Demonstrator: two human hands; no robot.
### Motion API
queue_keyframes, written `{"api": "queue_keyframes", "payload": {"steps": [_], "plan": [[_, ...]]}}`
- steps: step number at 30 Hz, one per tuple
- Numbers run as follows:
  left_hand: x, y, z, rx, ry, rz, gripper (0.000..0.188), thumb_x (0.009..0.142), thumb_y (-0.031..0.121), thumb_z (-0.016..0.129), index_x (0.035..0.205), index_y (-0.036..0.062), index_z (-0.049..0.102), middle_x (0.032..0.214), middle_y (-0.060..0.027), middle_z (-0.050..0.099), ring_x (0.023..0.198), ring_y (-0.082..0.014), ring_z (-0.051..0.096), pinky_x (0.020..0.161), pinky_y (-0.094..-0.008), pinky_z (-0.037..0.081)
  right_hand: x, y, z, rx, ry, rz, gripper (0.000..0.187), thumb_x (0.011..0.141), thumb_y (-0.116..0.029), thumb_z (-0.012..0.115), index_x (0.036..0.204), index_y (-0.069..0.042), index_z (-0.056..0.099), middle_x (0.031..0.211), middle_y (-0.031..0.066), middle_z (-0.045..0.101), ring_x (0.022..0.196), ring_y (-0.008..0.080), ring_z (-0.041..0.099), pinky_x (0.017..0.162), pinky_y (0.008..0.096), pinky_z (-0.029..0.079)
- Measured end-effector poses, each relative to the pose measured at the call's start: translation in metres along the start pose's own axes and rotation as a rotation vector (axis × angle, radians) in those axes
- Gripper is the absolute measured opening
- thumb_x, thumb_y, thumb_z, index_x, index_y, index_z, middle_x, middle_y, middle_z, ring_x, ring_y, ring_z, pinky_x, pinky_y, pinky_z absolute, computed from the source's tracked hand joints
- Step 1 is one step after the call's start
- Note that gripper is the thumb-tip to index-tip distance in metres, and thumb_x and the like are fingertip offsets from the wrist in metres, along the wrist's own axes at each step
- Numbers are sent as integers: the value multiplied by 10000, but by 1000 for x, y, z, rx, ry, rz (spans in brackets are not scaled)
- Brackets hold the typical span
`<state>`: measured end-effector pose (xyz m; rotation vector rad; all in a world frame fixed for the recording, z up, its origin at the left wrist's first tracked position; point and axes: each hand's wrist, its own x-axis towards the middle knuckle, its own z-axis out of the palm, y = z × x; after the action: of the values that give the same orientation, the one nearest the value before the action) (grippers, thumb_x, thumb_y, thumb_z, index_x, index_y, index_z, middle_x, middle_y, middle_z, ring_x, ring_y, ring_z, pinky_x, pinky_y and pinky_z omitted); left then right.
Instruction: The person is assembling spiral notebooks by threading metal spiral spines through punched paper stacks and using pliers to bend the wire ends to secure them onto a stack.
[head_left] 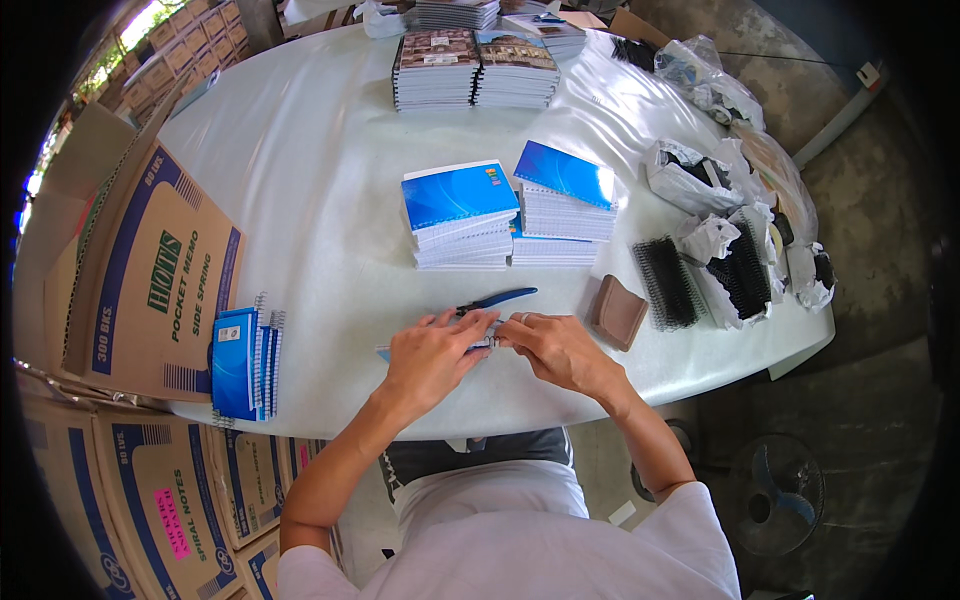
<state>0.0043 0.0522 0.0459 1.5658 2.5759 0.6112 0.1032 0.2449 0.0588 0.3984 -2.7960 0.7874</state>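
A small notebook point(483, 344) lies at the table's near edge, mostly hidden beneath my hands; a sliver of blue cover shows beside my left palm. My left hand point(432, 355) grips it, with fingers over the far side and thumb near its bound edge. My right hand point(555, 348), wearing a ring, has its fingertips pinched on a thin spiral coil point(496, 341) at that edge. Just beyond my fingers lie pliers with dark blue handles point(507, 297); their jaw end is partly covered by my left fingers.
Blue-covered notebook stacks point(462, 235) stand ahead, with thicker bound books point(435, 80) farther back. A brown block point(618, 312), black coils point(668, 285) and wrapped coil bundles point(740, 265) lie right. At left are spiral notebooks point(235, 365) and a large carton point(165, 290).
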Motion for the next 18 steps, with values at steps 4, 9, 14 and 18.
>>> {"api": "queue_keyframes", "payload": {"steps": [4,9,14,18], "plan": [[1,3,-5,-19,-101,-60,467,902,320,654,1346,205,568,1295,-42,642,1156,-308,626,872,-416,547,2,-3,4,-5,53,-22,247,848,-80,689,1058,-38,567,961,104,596,896,327,611,723,437,509],[3,7,-13,-89,-132,-112,431,897,307,659,1314,218,595,1264,-38,659,1080,-292,659,829,-429,557,0,-12,3,-33,13,56,244,818,-56,702,1014,-41,557,981,98,579,894,324,598,736,423,505],[5,10,-11,-83,-140,-163,400,887,297,671,1282,249,625,1183,-22,696,959,-271,696,773,-427,565,-1,-1,11,-16,167,-76,241,802,-32,704,1001,-42,569,966,98,581,867,318,601,722,417,498],[1,2,1,-79,-34,-91,395,886,281,672,1276,249,620,1061,-42,721,916,-271,706,706,-434,564,-6,5,11,7,55,-55,242,792,-19,706,991,-42,570,954,104,574,834,314,607,703,414,497]]}}
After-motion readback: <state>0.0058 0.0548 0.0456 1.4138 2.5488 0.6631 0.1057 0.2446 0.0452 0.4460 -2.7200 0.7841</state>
